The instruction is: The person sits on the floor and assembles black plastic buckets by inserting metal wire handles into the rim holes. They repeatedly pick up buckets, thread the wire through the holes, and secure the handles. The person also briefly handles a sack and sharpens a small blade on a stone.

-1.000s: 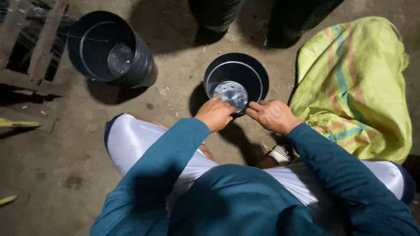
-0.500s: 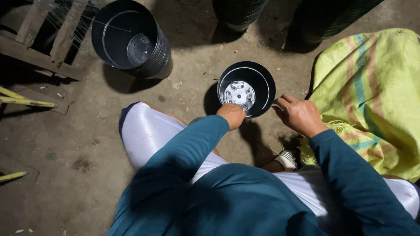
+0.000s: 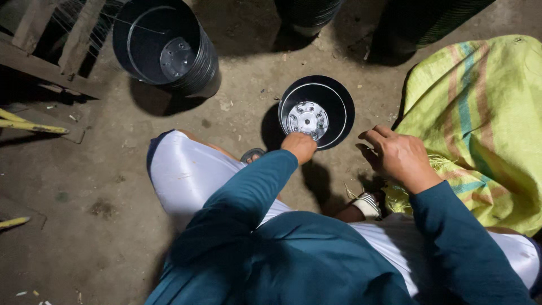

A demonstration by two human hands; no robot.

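Black pot (image 3: 339, 96), silvery base; yellow-green sack (image 3: 480, 113), blue-orange stripes; teal sleeves (image 3: 248, 192).

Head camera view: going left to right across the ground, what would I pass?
Yellow sticks → stack of black pots → single black pot with the left hand at its rim → right hand → yellow-green striped sack.

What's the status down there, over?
Left hand gripping near rim of small black pot. Right hand free, fingers curled, beside pot, over yellow sack. Nothing in the way.
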